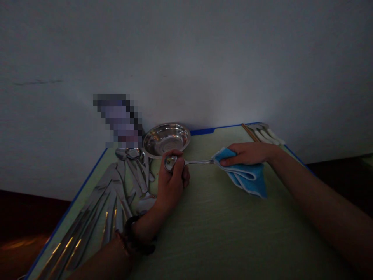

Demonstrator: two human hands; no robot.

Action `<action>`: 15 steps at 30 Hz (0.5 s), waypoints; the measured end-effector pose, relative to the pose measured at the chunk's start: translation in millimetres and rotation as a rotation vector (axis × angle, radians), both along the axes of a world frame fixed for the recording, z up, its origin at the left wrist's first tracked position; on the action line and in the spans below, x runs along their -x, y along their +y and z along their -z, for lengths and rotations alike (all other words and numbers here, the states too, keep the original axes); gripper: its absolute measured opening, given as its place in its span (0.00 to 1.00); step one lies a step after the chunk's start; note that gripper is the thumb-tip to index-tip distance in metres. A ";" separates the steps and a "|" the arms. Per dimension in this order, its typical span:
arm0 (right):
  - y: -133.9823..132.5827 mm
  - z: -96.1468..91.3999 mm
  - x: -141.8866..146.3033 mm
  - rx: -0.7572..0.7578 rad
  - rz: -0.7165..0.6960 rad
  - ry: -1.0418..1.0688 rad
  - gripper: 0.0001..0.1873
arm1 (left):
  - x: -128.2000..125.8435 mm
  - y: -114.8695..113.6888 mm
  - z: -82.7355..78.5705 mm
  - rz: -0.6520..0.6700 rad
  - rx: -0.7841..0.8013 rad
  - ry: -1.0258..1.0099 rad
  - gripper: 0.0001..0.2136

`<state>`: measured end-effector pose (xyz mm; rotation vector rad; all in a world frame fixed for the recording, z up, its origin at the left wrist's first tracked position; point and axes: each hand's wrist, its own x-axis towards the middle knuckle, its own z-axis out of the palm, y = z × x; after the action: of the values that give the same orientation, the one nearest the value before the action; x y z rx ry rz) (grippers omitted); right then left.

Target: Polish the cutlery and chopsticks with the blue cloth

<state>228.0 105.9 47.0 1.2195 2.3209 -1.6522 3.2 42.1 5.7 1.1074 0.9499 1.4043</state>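
My left hand (171, 181) is closed round the bowl end of a metal spoon (192, 161), held just above the pale green table (221, 233). The spoon's handle runs right into a blue cloth (247, 177). My right hand (247, 153) pinches that cloth round the handle's end. A shiny steel bowl (166, 139) stands right behind my left hand.
Several pieces of metal cutlery (116, 194) lie fanned out along the table's left side. White-handled utensils and chopsticks (264, 134) lie at the far right corner. The table has a blue edge (204, 131) and stands against a white wall. A blurred object stands at the back left.
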 end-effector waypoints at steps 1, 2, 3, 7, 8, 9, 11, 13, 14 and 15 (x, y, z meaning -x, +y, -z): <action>0.1 1.3 1.1 -0.008 -0.009 0.001 0.21 | -0.1 0.1 -0.2 0.005 0.000 0.010 0.05; 0.0 2.2 2.0 -0.017 -0.008 0.003 0.21 | -0.3 -0.1 -0.2 0.011 0.001 0.017 0.05; -0.5 2.5 2.7 -0.024 -0.001 0.005 0.21 | -0.7 -0.7 0.0 0.022 0.003 0.029 0.06; -5.5 1.2 10.7 -0.034 0.049 0.041 0.21 | -3.7 -6.1 3.3 0.170 0.006 0.161 0.12; -7.1 1.1 14.3 -0.033 0.040 0.060 0.21 | -4.6 -7.5 4.4 0.205 -0.007 0.198 0.11; -8.5 1.2 18.0 -0.036 0.022 0.077 0.21 | -5.4 -8.4 5.2 0.223 -0.026 0.225 0.09; -10.0 1.9 24.4 -0.047 -0.029 0.093 0.21 | -6.2 -8.3 6.2 0.198 -0.062 0.246 0.06; -9.7 2.3 26.4 -0.058 -0.060 0.083 0.20 | -6.0 -5.5 6.2 0.130 -0.067 0.231 0.07; -8.9 2.0 25.2 -0.062 -0.068 0.067 0.20 | -5.5 -3.6 6.1 0.089 -0.060 0.206 0.07; -7.8 1.5 22.7 -0.062 -0.071 0.045 0.20 | -4.9 -1.6 5.9 0.052 -0.048 0.177 0.08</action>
<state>205.3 98.1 45.6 1.1069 2.4297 -1.6131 8.1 40.5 -0.2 1.3002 1.0101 1.3085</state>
